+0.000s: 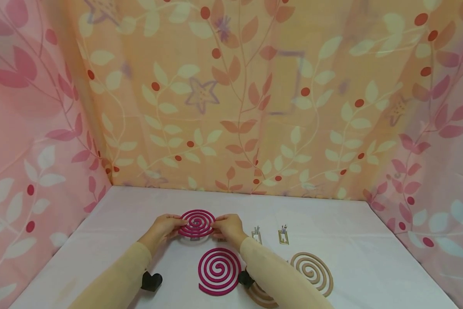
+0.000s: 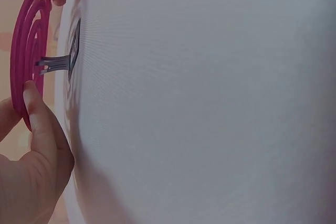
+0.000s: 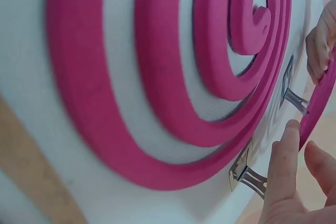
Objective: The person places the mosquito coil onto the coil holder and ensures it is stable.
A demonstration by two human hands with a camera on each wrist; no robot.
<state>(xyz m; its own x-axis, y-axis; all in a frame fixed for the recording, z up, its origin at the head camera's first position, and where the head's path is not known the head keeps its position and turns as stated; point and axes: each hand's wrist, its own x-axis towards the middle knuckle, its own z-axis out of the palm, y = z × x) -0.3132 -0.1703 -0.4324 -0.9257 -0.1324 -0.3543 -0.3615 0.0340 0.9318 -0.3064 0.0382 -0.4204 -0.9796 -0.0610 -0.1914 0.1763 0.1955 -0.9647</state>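
Note:
Both hands hold a pink mosquito coil (image 1: 196, 222) level just above the table. My left hand (image 1: 166, 226) pinches its left edge between thumb and fingers. The right hand (image 1: 229, 227) pinches the opposite edge. Beneath the coil a small metal coil stand (image 2: 58, 63) rests on the table, its upright prongs reaching the coil near the middle in the left wrist view. Whether the prongs grip the coil I cannot tell. Another stand (image 3: 242, 171) sits close to the right hand's fingers. A second pink coil (image 1: 218, 268) lies flat nearer to me.
Two more metal stands, one (image 1: 256, 235) near the right forearm and one (image 1: 283, 235) farther right, are on the white table (image 1: 355, 240). Two tan coils lie at front right, one (image 1: 310, 271) largely visible, the other (image 1: 263, 297) partly under the right sleeve. Patterned cloth walls (image 1: 235, 128) enclose the table.

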